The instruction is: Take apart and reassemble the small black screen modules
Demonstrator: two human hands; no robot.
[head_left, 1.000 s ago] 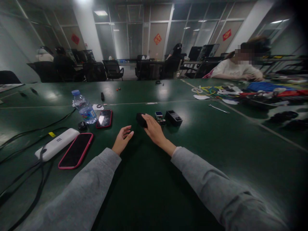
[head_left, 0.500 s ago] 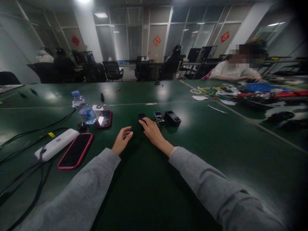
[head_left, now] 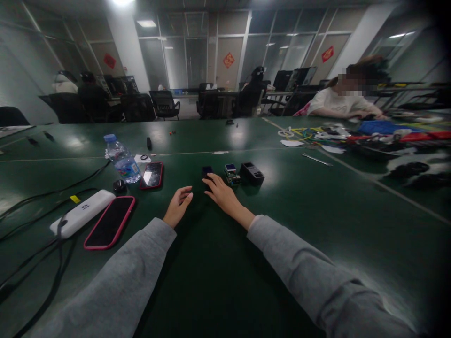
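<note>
My right hand (head_left: 222, 193) is held over the near end of a small dark flat piece (head_left: 207, 170), its fingers spread and partly covering it. Whether the fingertips touch that piece I cannot tell. Just right of the hand lies a small green circuit board with a little screen (head_left: 231, 173). Beside the board rests a black box-shaped case (head_left: 252, 173) with cutouts in its top. My left hand (head_left: 177, 206) hovers or rests to the left, fingers loosely curved and apart, holding nothing.
On the left are a water bottle (head_left: 122, 158), two phones in red cases, a white power bank (head_left: 82, 213) and black cables. A wrench (head_left: 317, 160) lies to the right, before a heap of cables and tools (head_left: 384, 134). Across the table sits a person (head_left: 343, 101).
My right hand has drawn back slightly toward me, so more of the dark piece shows. My left hand stays nearly in place.
</note>
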